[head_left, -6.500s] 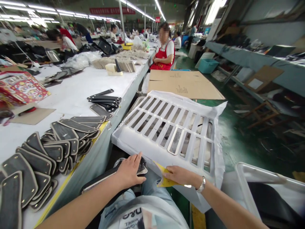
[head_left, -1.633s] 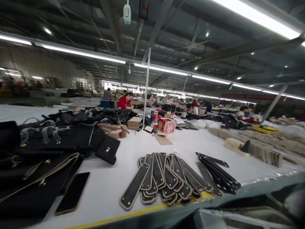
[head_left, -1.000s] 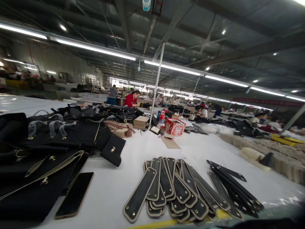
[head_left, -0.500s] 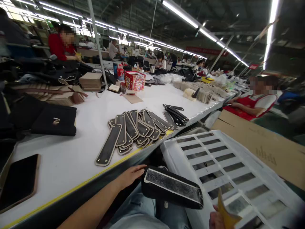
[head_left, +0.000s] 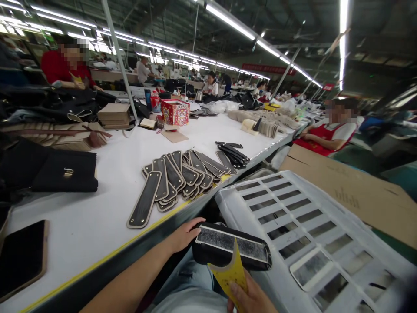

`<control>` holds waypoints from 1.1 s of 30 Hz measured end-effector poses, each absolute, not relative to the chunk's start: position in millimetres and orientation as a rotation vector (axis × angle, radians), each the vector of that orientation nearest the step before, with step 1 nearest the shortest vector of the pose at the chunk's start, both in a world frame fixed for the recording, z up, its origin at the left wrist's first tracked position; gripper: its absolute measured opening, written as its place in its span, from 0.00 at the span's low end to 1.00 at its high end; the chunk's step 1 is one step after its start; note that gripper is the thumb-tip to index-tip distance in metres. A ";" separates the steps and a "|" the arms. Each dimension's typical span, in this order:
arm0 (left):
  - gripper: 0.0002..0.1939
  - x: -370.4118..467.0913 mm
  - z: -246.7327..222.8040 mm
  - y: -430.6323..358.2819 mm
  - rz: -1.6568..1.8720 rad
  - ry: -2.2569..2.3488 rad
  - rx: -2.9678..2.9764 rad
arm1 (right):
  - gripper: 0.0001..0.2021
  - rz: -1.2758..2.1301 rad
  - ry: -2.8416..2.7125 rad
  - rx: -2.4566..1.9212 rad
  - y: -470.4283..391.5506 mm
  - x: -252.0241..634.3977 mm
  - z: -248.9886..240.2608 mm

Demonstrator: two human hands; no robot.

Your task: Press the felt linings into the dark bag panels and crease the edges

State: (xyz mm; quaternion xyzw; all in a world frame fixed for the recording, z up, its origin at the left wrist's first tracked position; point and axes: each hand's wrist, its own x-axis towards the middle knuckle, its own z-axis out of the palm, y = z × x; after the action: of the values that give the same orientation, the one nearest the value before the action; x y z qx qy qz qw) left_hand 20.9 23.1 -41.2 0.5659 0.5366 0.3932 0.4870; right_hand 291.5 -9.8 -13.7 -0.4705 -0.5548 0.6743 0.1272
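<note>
My left hand (head_left: 186,234) grips the left end of a black bag (head_left: 199,256), its fingers over the edge. The bag rests on my lap, with a long speckled dark panel (head_left: 216,238) edged in pale trim facing up. In my right hand (head_left: 252,293) is a yellow scraper (head_left: 230,276) with a curved notch in its top edge. Its pointed tip overlaps the panel in view; whether it touches, I cannot tell. On the white slotted rack (head_left: 280,256) to the right lies a pale-rimmed plate (head_left: 311,268) with a grey smeared surface.
Dark straps with tan borders (head_left: 172,178) are heaped near the yellow-taped table edge. A phone (head_left: 22,256) and a black flap with a clasp (head_left: 67,171) lie left. Behind are a red patterned box (head_left: 175,112) and cardboard (head_left: 352,187). A person in a red apron (head_left: 325,132) sits right.
My right hand has brought the yellow scraper leftward from over the rack to the black bag. My left hand keeps its grip on the bag. The camera view has turned slightly right.
</note>
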 end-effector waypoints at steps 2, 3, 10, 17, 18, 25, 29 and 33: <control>0.21 24.1 -40.4 21.6 0.976 1.324 1.418 | 0.35 2.118 -1.628 -1.319 -5.8 282.3 -9.1; 0.21 25.4 -40.4 21.2 0.995 1.314 1.415 | 0.33 2.173 -1.630 -1.298 -4.5 278.2 -8.1; 0.25 29.5 -59.4 15.5 1.144 1.137 1.084 | 0.29 2.235 -1.492 -1.246 -9.6 247.5 -24.6; 0.42 14.7 -102.7 3.8 1.131 0.668 0.847 | 0.26 2.463 -1.016 -1.319 -5.9 233.3 -31.6; 0.44 13.5 -102.6 5.6 1.102 0.686 0.899 | 0.25 2.478 -0.977 -1.312 -5.0 232.4 -31.8; 0.37 18.1 -82.5 29.3 1.024 0.962 1.437 | 0.16 2.518 -0.660 -1.343 -10.3 203.9 -27.6; 0.26 27.0 -87.3 36.8 1.072 1.074 1.452 | 0.16 2.555 -0.493 -1.320 -14.8 183.4 -25.7; 0.21 37.8 -96.0 41.3 1.110 1.197 1.382 | 0.19 2.507 -0.305 -1.338 -16.3 168.5 -22.0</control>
State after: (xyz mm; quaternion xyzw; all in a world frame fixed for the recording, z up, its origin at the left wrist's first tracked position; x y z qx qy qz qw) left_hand 37.8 41.3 -96.0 0.5666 0.4909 0.4550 0.4806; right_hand 168.5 -16.3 -22.0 -0.4636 -0.1057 0.8683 0.1414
